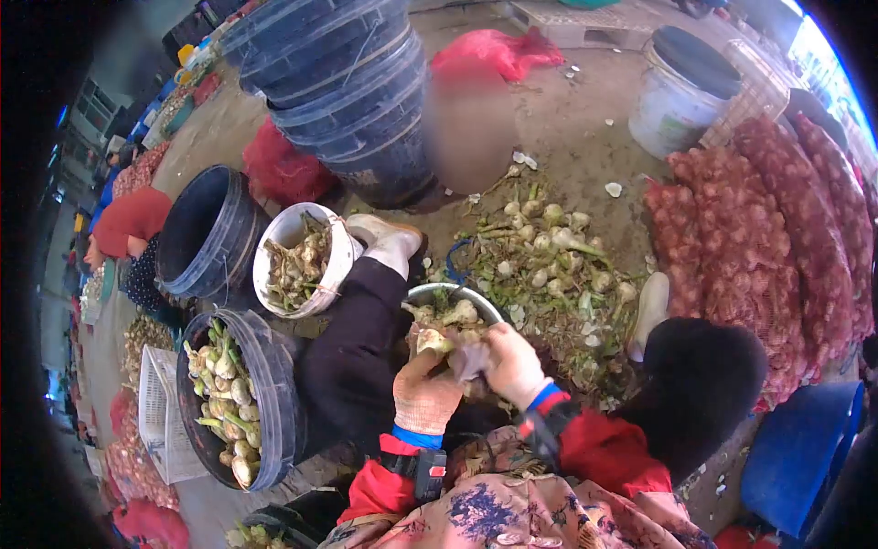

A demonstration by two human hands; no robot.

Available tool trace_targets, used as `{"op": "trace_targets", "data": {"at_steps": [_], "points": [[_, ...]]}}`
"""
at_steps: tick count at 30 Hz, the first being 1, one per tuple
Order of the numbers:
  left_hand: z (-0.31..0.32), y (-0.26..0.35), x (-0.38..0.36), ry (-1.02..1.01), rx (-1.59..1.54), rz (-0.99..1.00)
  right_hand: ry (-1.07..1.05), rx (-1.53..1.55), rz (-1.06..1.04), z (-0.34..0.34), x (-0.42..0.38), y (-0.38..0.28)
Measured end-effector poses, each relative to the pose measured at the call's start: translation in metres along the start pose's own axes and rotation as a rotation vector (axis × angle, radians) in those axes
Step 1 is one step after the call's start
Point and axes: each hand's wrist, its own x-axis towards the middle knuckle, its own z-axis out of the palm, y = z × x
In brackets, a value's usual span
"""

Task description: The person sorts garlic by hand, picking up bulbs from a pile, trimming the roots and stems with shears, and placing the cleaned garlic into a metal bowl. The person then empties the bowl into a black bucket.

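Note:
My left hand (427, 400), in a pale glove, is closed around a garlic bulb (432, 342) held over a metal bowl (488, 311) between my legs. Close beside it, my right hand (514, 368) pinches a purplish, papery piece of garlic skin (469, 360) that is blurred and seems to touch the bulb. More garlic bulbs (460, 312) lie in the bowl beneath. Both wrists carry dark straps with blue bands over red sleeves.
Loose garlic (553, 242) and peelings cover the floor ahead. At left stand a dark bucket of garlic (274, 403), a white bucket of stalks (340, 274) and stacked black buckets (357, 119). Full mesh sacks (741, 238) and a blue tub (800, 457) are at right. Another person (133, 224) works far left.

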Motion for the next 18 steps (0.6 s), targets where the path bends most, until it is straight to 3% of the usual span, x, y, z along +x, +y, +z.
{"op": "trace_targets", "data": {"at_steps": [2, 4, 7, 8, 10, 12, 14, 16, 18], "points": [[-0.007, 0.017, 0.007, -0.053, -1.581, -0.557, -0.119, 0.015, 0.545, 0.003, -0.011, 0.045], [-0.009, 0.02, 0.009, 0.007, -1.551, -0.507, 0.02, 0.139, 0.788, 0.027, -0.036, 0.131], [-0.014, -0.022, 0.008, 0.178, -1.204, -0.652, 0.057, 0.183, 0.826, 0.002, -0.02, 0.091], [-0.012, -0.031, 0.006, 0.179, -1.206, -0.656, 0.055, 0.18, 0.829, 0.013, -0.026, 0.106], [-0.011, -0.039, 0.002, 0.262, -0.874, -0.781, 0.013, 0.158, 0.773, 0.032, -0.033, 0.12], [-0.011, -0.041, 0.002, 0.235, -0.883, -0.831, -0.072, 0.106, 0.805, 0.038, -0.038, 0.126], [-0.006, -0.043, 0.008, 0.153, -0.691, -0.809, -0.174, 0.068, 0.86, 0.047, -0.043, 0.131], [0.001, -0.051, 0.016, 0.199, -0.733, -0.766, -0.225, 0.09, 0.885, 0.039, -0.035, 0.119], [0.008, -0.075, 0.027, 0.348, -0.558, -0.62, -0.219, 0.107, 0.908, 0.037, -0.029, 0.118]]}}
